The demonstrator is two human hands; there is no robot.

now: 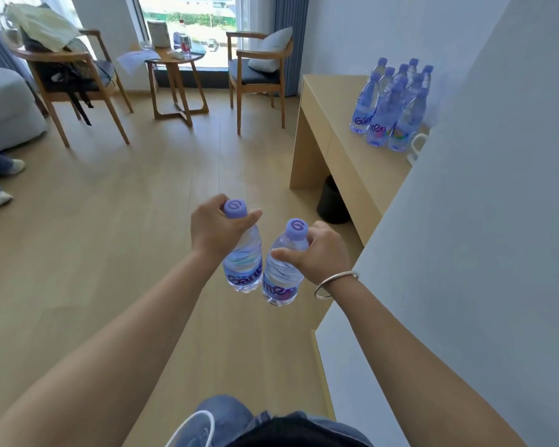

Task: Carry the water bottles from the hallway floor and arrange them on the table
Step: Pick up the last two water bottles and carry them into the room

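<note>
2 clear, purple-capped water bottles are gripped by the necks: the left bottle [242,253] in the left hand [215,229], the right bottle [283,269] in the right hand [320,253]. More bottles [391,108] are clustered at the table [336,140]'s wall edge.

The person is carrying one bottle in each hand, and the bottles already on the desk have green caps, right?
Not quite. The head view shows the bottles on the desk have purple caps, not green. The rest is right: the left hand holds one bottle and the right hand holds another bottle.
</note>
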